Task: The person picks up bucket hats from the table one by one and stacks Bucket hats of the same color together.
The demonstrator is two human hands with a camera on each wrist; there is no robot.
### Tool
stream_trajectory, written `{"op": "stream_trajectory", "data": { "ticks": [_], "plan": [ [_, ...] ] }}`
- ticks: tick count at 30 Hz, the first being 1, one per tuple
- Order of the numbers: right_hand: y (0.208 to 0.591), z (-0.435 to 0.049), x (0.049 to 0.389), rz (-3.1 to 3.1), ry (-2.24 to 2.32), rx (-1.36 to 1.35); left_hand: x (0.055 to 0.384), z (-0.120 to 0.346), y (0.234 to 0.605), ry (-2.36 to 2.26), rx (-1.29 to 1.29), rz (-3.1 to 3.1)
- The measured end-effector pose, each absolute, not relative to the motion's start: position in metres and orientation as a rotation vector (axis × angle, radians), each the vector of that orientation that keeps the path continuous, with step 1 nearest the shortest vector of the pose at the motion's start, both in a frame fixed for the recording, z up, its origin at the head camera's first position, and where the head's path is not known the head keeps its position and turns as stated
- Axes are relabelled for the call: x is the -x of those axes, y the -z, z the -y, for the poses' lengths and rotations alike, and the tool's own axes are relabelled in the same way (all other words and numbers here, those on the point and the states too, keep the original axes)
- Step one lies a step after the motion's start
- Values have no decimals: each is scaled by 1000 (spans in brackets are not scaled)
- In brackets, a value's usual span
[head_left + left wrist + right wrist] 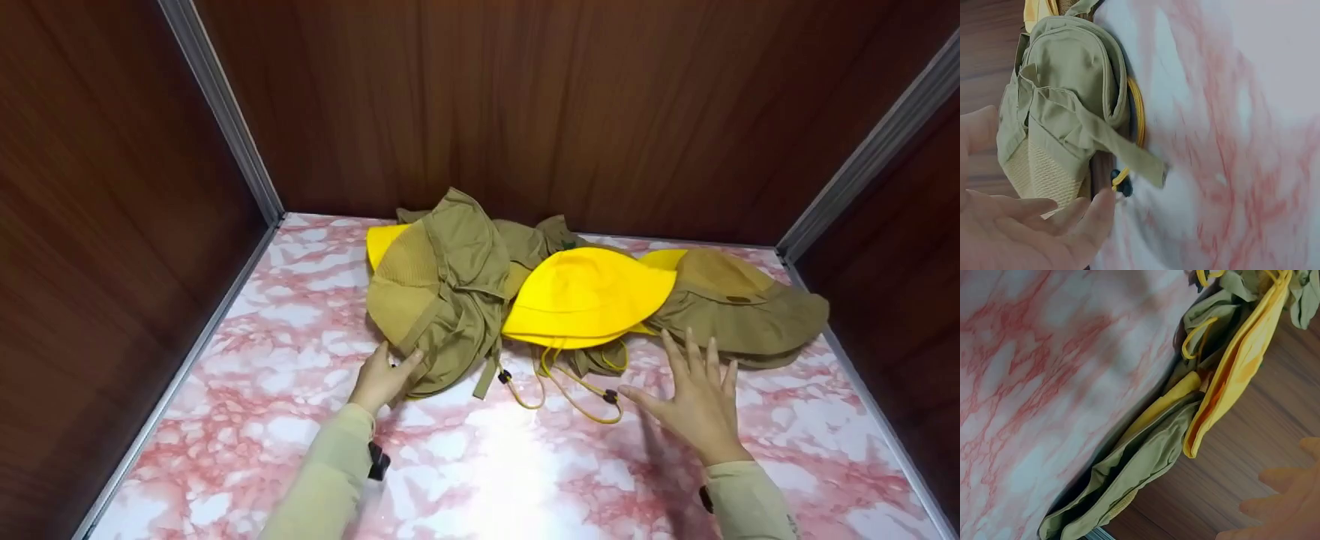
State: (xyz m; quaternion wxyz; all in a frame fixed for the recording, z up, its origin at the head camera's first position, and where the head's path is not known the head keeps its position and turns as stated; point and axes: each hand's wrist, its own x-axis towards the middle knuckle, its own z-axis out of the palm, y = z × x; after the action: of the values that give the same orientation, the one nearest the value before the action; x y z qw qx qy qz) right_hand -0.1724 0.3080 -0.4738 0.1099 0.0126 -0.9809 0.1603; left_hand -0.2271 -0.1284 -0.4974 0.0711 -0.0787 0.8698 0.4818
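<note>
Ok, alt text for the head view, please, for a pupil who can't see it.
A person's left hand is at the near edge of the leftmost olive hat; their right hand, fingers spread, is near the rightmost olive hat. A yellow hat lies between these hats on a marbled pink-and-white table, a brown wall behind.

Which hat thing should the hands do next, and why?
Perhaps the right hand should reach in and pinch the brim of the middle yellow hat: the hand is spread open, holds nothing and is near it, and no other hat covers that one.
</note>
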Motion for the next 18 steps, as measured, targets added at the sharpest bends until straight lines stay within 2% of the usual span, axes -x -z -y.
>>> {"op": "stream_trajectory", "data": {
  "ticks": [9, 18],
  "plan": [
    [474, -301, 171, 2878, -513, -57, 241, 117, 505, -1854, 418, -2248],
    [482, -276, 176, 2864, -785, -107, 246, 106, 512, -2088, 530, -2080]
  ]
}}
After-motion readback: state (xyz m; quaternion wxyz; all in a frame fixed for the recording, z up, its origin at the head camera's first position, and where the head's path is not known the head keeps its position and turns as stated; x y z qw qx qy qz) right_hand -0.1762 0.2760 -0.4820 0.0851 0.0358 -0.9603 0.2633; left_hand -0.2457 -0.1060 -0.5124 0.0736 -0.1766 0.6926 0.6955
